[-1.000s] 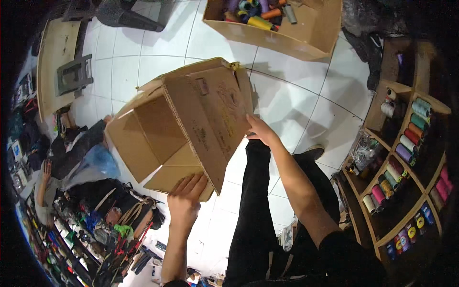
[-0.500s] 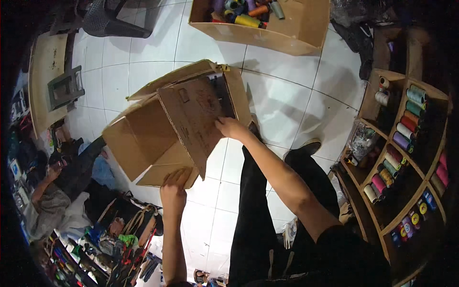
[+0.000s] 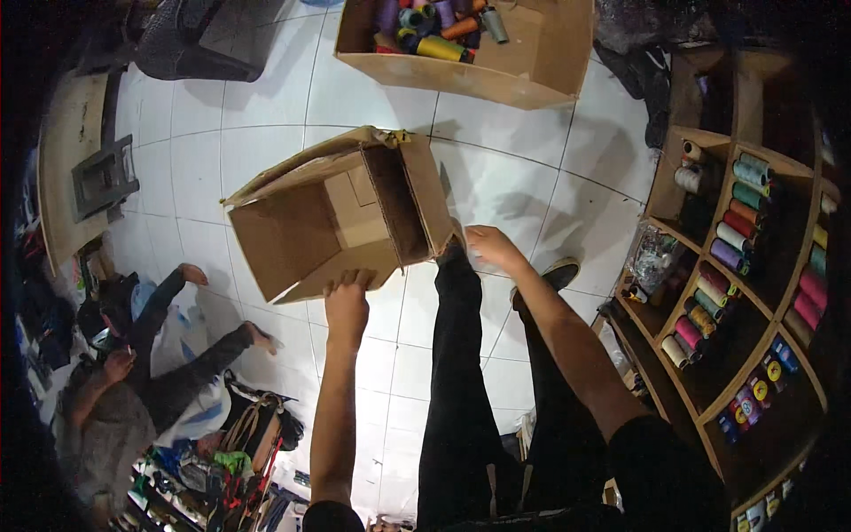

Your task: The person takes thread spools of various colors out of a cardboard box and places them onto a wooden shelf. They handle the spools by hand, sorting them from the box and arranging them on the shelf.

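Gripping the near flap [image 3: 359, 269] of the cardboard box [image 3: 425, 189], the left hand [image 3: 347, 301] has its fingers curled over the edge, while the right hand [image 3: 493, 248] hangs just beside the box's right side, fingers loosely unfolded and off the cardboard. A second ago that hand was holding a broad panel slanted across the opening; now the opening is uncovered — the inside shows, with a shadowed strip [image 3: 396, 208] of cardboard down its right part. The box is in front of the person's legs, over a white tiled floor [image 3: 514, 164]. Beyond it sits a larger carton [image 3: 461, 78] of thread cones [image 3: 443, 49]. Wooden shelves [image 3: 709, 410] of colored spools [image 3: 743, 220] line the right; on the left — more fully visible than before — a seated person [image 3: 111, 408] stretches bare feet [image 3: 193, 274] toward the box.
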### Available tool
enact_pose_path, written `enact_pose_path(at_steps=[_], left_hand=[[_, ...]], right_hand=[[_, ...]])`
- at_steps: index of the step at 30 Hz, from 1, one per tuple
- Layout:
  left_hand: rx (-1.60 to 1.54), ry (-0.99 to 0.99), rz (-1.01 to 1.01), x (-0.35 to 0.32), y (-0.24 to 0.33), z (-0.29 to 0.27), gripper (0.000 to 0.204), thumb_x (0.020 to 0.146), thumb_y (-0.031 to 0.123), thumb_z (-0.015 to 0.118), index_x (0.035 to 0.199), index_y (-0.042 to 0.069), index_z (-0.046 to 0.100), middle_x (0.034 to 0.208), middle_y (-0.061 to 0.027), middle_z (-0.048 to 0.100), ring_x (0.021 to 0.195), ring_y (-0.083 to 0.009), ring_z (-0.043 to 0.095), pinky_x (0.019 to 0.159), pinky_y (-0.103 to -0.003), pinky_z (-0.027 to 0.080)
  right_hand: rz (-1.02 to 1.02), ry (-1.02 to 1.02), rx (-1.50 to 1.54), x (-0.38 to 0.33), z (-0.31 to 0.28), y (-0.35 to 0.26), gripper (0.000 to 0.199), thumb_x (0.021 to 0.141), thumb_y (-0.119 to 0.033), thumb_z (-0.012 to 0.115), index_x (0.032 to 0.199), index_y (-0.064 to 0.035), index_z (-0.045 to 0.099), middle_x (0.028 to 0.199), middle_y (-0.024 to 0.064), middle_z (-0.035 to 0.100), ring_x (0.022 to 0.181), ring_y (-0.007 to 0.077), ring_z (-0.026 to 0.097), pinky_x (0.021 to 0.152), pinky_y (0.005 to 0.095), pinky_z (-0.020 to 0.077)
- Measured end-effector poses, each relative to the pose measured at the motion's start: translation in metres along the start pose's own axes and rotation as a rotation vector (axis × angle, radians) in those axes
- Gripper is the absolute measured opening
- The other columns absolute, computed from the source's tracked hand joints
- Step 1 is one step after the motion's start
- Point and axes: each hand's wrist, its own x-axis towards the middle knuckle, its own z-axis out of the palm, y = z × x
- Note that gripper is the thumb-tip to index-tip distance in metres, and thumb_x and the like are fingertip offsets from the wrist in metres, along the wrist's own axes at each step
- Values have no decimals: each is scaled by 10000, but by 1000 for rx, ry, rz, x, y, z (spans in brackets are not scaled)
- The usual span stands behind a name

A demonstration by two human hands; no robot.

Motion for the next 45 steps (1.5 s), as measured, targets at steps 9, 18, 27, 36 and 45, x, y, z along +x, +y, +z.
enact_pose_path(at_steps=[9, 18, 27, 36, 45], left_hand=[[-265, 130, 63, 41, 59, -38, 337, 755, 62, 584, 1090, 61, 545, 945, -167, 599, 877, -351, 575, 773, -399, 471], [74, 53, 497, 139, 149, 14, 359, 751, 102, 544, 1110, 80, 559, 1135, -115, 563, 1102, -269, 500, 878, -418, 395], [314, -43, 417, 148, 46, 51, 391, 741, 154, 580, 1126, 92, 568, 1266, -90, 494, 1227, -223, 407, 946, -453, 334], [-517, 219, 136, 151, 127, 9, 183, 812, 141, 534, 934, 19, 596, 827, -196, 631, 791, -347, 630, 688, -392, 484], [-651, 223, 204, 135, 244, 83, 336, 746, 165, 629, 1003, -39, 556, 962, -208, 610, 915, -339, 595, 793, -402, 445]], right_hand=[[-435, 603, -538, -56, -118, -46, 416, 820, -215, 609, 1188, -55, 500, 992, 153, 622, 919, 292, 598, 835, 372, 461], [-462, 1075, -1423, 6, -172, -190, 363, 804, -146, 551, 1158, -79, 507, 1094, 98, 569, 1067, 201, 528, 889, 546, 371], [-677, 1061, -1347, -13, -128, -115, 132, 790, -120, 535, 767, -107, 664, 646, 79, 605, 631, 223, 595, 764, 463, 313], [-575, 1176, -1220, -103, -81, 69, 115, 794, -181, 551, 752, -79, 584, 600, 111, 596, 496, 310, 552, 657, 455, 379], [-60, 347, -712, -121, -45, 194, 220, 829, -219, 565, 897, -14, 608, 915, 183, 619, 845, 323, 599, 783, 421, 456]])
